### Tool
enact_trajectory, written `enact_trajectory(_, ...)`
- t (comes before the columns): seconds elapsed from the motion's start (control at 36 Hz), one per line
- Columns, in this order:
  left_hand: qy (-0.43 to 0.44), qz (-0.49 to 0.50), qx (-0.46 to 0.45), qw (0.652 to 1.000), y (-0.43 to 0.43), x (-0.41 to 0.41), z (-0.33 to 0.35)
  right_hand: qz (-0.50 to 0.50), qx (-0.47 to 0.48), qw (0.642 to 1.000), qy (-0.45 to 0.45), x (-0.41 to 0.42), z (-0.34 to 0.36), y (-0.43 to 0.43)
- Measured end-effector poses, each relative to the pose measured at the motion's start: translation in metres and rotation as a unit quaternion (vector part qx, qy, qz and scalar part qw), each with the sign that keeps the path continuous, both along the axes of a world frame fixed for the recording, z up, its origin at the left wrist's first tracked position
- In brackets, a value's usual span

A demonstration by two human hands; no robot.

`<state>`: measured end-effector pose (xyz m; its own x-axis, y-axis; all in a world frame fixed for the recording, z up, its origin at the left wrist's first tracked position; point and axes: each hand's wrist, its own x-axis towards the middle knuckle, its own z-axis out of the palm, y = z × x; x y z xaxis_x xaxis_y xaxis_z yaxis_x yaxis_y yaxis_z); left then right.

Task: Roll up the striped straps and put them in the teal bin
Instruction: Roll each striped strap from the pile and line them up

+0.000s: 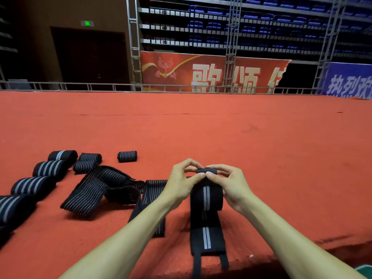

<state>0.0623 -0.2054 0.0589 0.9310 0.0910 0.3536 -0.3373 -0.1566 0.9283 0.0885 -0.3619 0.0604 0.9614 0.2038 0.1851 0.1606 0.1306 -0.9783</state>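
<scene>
While their thumbs meet at the near side of it, the left hand and the right hand each pinch the rolled end of a black strap with a grey double stripe down its middle. The fingers of both hands curl over the far side of that rolled end. From the hands, the unrolled part of the strap runs back toward the person over the red carpet, between the two forearms, and ends in two thin black tails.

Just left of the left hand lies a flat strap with fine stripes, which passes under the left forearm. Farther left, a loose strap lies folded in a heap. Beyond the left hand and to its left, a single roll sits alone. A row of rolled straps curves away toward the left edge, packed close together.

Well right of the right hand, at the bottom corner, a green sliver shows. I cannot tell whether it is the bin.
</scene>
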Motion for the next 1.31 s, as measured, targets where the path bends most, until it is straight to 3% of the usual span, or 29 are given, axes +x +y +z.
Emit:
enact_trajectory(0.14,-0.038,0.000,0.000,0.999,-0.002,-0.001,0.000,0.058,-0.002,0.996,0.061,-0.005,0.009,-0.003)
enact_trajectory(0.39,-0.131,0.010,0.026,0.991,-0.004,0.007,-0.006,0.068,-0.098,0.992,-0.038,-0.008,0.018,-0.006)
enact_trajectory(0.58,-0.187,0.024,0.059,0.980,-0.007,0.011,-0.005,0.100,-0.111,0.988,0.042,-0.007,0.028,-0.005)
enact_trajectory(0.75,-0.181,0.015,0.042,0.982,-0.009,0.009,-0.006,0.119,-0.027,0.990,0.075,-0.003,0.030,-0.011)
enact_trajectory(0.97,-0.080,-0.027,0.001,0.996,-0.008,0.007,-0.001,0.095,0.040,0.993,0.054,-0.003,0.023,-0.014)
enact_trajectory(1.11,0.032,-0.060,-0.057,0.996,-0.008,0.000,0.003,0.065,0.020,0.998,0.011,-0.001,0.020,-0.016)
enact_trajectory(1.22,0.097,-0.109,-0.155,0.977,-0.004,-0.001,-0.001,0.011,-0.059,0.996,-0.062,0.002,0.015,-0.017)
enact_trajectory(1.31,0.126,-0.108,-0.193,0.967,-0.004,0.000,-0.002,0.004,-0.059,0.996,-0.067,0.002,0.015,-0.018)
